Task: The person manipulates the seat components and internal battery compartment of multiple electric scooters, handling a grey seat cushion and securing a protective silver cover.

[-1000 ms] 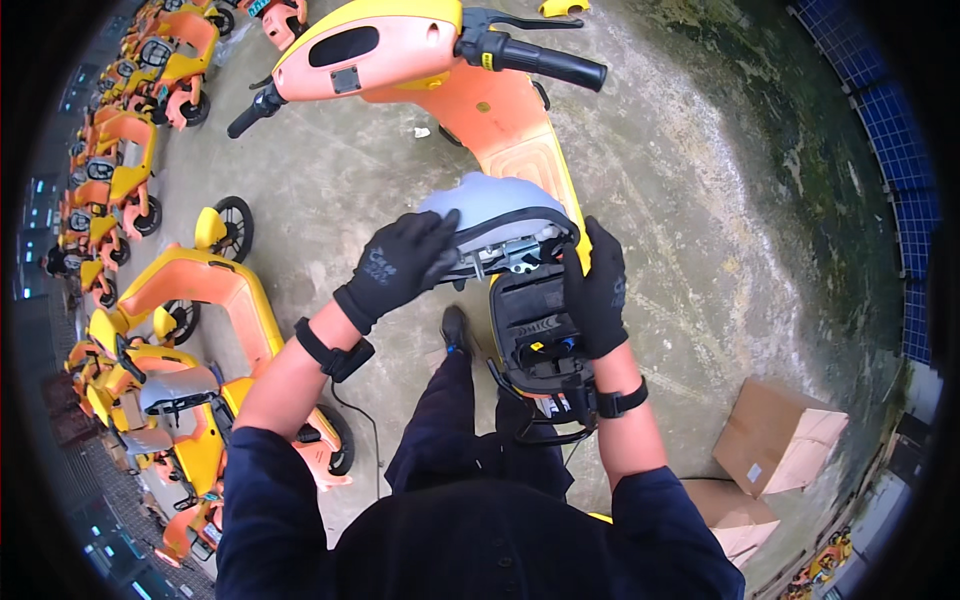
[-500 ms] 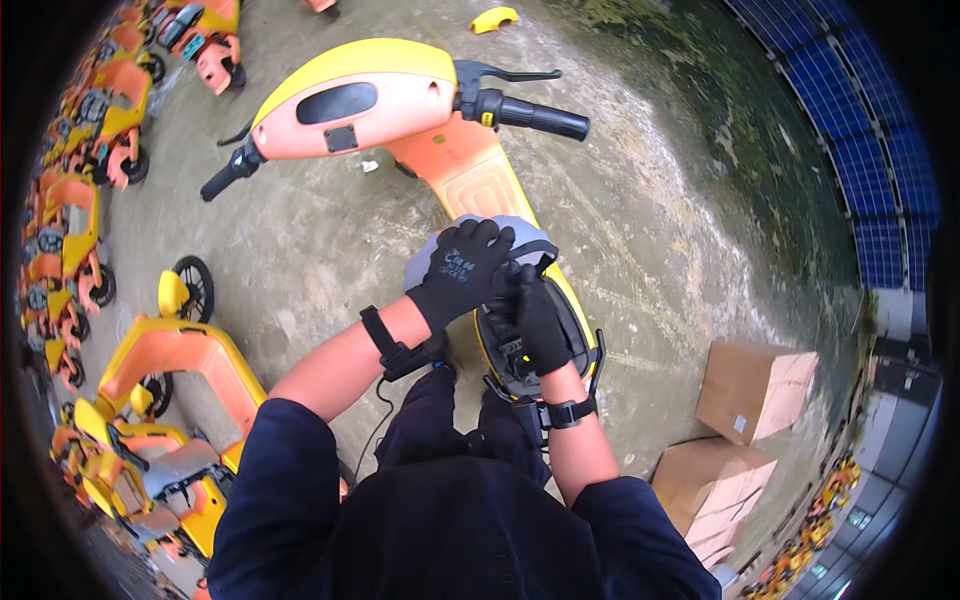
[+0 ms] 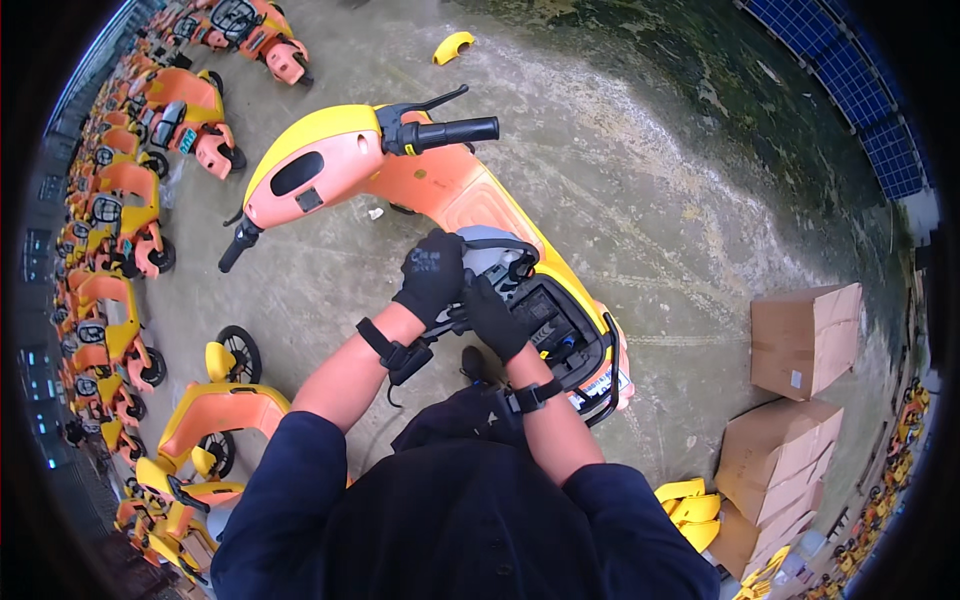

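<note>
A pink and yellow scooter (image 3: 455,190) stands before me with its grey seat (image 3: 480,255) raised and the black compartment (image 3: 550,335) under it uncovered. My left hand (image 3: 430,275) in a black glove is closed on the left part of the seat. My right hand (image 3: 492,315), also gloved, has its fingers curled at the metal fittings on the seat's underside; what they hold is hidden. Both wrists wear black straps with small devices, and a cable hangs near the left one.
Rows of scooters (image 3: 135,205) line the left side, and another partly stripped scooter (image 3: 225,410) is at lower left. Cardboard boxes (image 3: 800,340) and yellow panels (image 3: 690,505) lie at right. A yellow curved piece (image 3: 450,48) is on the floor ahead. Blue panels (image 3: 840,70) stand at upper right.
My hands have moved inward, close together at the seat, the right one leaving the seat's right edge for its underside. The view has turned, showing more scooters ahead and yellow panels at lower right.
</note>
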Demonstrator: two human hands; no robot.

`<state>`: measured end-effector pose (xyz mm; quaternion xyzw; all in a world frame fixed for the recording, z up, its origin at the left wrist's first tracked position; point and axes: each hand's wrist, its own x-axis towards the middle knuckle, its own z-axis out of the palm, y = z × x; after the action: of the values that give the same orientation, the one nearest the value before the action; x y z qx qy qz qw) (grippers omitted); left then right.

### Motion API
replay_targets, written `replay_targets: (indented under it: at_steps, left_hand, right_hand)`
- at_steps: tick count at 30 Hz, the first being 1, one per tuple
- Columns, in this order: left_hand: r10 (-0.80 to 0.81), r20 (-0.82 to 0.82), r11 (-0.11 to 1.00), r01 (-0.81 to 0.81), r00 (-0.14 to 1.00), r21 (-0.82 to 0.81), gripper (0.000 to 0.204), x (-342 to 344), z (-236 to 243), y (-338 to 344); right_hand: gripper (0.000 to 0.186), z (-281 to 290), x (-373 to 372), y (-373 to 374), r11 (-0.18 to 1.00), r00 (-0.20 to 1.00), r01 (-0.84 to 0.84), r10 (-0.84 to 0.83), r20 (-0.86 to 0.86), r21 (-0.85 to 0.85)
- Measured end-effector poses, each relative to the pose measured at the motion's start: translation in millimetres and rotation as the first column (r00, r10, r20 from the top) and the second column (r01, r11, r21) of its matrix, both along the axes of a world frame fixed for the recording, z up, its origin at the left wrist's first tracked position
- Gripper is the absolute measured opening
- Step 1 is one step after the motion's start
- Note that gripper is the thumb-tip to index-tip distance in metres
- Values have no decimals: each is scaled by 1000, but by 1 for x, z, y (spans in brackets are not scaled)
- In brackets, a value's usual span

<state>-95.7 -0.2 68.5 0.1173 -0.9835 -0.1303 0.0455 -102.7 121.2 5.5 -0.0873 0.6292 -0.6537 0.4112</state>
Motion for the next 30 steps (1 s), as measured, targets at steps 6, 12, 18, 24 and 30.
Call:
replay_targets:
  at_steps: [6, 12, 18, 24, 30]
  left_hand:
    - [-154, 270, 984, 121, 950, 133, 23, -25, -17, -40]
    - [145, 492, 921, -298, 858, 249, 54, -27, 15, -24]
    - [-2, 410, 969, -99, 912, 226, 57, -24, 15, -25]
    - [-67, 296, 998, 61, 953, 27, 40, -11, 11, -13]
    - [-165, 62, 986, 166, 984, -22, 26, 8, 32, 17]
  right_hand:
    - [68, -31, 10, -22, 955, 886, -229, 285, -366, 189]
    - [101, -6, 35, -50, 973, 959, 59, 7, -283, 225]
    - [83, -20, 31, -68, 986, 997, -76, 73, 22, 151]
    - [53, 0, 33, -71, 943, 645, -218, 332, -688, 250]
    - [55, -36, 22, -59, 909, 361, -137, 417, -834, 394]
